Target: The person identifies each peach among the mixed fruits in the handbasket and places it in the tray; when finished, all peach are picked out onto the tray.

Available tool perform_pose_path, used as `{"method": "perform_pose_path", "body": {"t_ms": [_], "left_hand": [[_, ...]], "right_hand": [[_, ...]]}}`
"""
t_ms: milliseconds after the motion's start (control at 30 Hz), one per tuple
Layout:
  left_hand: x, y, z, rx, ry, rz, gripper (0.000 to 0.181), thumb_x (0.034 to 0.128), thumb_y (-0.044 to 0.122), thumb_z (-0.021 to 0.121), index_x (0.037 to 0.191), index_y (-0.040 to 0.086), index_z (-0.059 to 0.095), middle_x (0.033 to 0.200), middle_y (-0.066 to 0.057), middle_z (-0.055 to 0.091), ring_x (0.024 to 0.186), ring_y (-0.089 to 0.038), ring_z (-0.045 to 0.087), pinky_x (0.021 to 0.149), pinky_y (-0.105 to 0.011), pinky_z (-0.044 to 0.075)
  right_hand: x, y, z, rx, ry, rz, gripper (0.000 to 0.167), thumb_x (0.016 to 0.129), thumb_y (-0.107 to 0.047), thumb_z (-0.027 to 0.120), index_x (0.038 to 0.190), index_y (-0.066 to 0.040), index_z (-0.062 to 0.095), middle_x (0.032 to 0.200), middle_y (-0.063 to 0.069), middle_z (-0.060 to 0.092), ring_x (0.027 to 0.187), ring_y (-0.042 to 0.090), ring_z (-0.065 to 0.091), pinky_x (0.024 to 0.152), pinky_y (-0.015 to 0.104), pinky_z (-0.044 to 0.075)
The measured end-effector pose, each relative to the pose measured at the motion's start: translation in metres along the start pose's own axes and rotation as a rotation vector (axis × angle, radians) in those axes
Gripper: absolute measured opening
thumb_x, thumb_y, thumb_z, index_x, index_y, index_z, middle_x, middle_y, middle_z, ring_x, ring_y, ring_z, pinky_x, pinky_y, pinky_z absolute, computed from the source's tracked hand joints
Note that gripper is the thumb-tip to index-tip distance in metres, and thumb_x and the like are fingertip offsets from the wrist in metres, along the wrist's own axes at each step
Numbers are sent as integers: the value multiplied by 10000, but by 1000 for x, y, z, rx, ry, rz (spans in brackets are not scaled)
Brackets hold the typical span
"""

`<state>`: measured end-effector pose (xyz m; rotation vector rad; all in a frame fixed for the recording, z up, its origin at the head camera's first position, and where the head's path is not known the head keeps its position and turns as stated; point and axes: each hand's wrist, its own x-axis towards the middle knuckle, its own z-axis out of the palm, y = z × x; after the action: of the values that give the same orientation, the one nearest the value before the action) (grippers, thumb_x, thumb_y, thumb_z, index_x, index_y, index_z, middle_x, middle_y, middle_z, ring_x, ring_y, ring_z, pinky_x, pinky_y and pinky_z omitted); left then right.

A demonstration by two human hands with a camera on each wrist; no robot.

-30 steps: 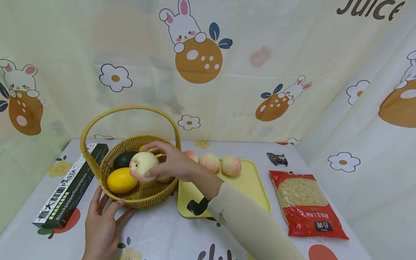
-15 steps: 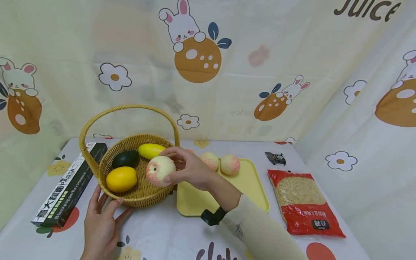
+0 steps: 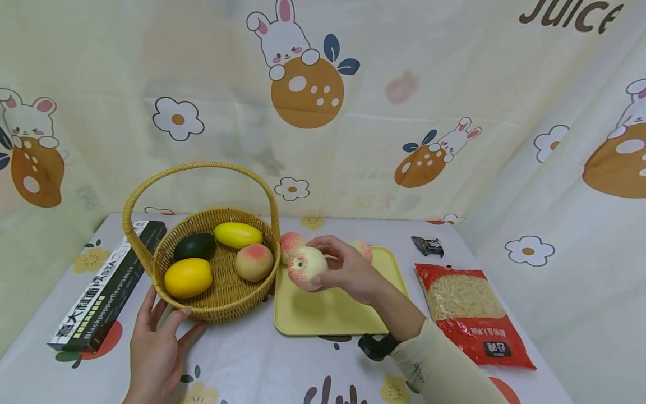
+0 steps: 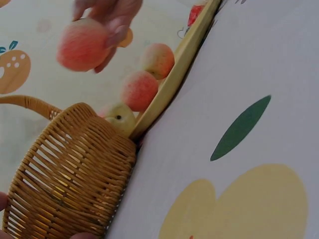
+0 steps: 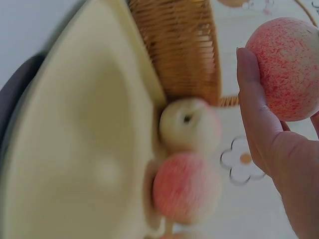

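Resting spread against the near left rim of the wicker basket (image 3: 233,314), the left hand (image 3: 157,348) lies well apart from the right hand (image 3: 351,273), which pinches a peach (image 3: 305,269) above the yellow tray (image 3: 328,315), toward its left edge, three more peaches (image 4: 140,91) lining the far edge.

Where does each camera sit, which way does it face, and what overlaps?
Head: worn on the head, faces forward and down at basket, tray and held peach; left hand, right hand and right sleeve show.
Left wrist: on that wrist, tilted, faces low across the tabletop at the basket; slivers of left hand lower left, right hand at top.
Right wrist: on that wrist, rolled sideways, faces held peach, tray and basket; right hand at right.
Wrist views share: held peach, right hand, basket, tray.
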<state>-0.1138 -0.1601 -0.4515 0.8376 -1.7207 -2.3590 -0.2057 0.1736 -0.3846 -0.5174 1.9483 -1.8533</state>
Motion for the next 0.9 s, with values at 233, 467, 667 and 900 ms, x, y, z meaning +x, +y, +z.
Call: {"method": "perform_pose_path", "body": {"t_ms": [233,467,667,900], "left_hand": [[0,0,2,3,-2,6,900,1050,64,555,1645,551,89,1807,21,11,1596,-388,290,1050,-623,534],[0,0,0,1,-4,8,896,1050,72,562,1648,546,93,1806,20,19,1581,-374,320,1039,-596,551],[0,0,0,-1,-8,9,895,1050,70,562,1646,549,98,1805,15,37,1567,-362,340,1026,-580,564],[0,0,0,7,-8,7,892,1050,76,562,1641,558,100,1806,21,40,1576,-369,331,1028,-578,569]], "right_hand": [[-12,14,-17,-58,59,1,650,834,30,736,1446,-54,533,1449,167,530,1215,270,604,844,465,675],[-3,28,-6,-130,79,2,626,820,-5,813,1401,-81,595,1394,160,574,1185,283,595,848,459,672],[9,36,8,-268,93,38,625,785,-80,872,1362,-160,646,1352,99,626,1149,272,595,863,337,612],[19,43,19,-368,104,41,597,769,-123,884,1326,-151,671,1297,76,664,1083,262,614,864,313,569]]}}
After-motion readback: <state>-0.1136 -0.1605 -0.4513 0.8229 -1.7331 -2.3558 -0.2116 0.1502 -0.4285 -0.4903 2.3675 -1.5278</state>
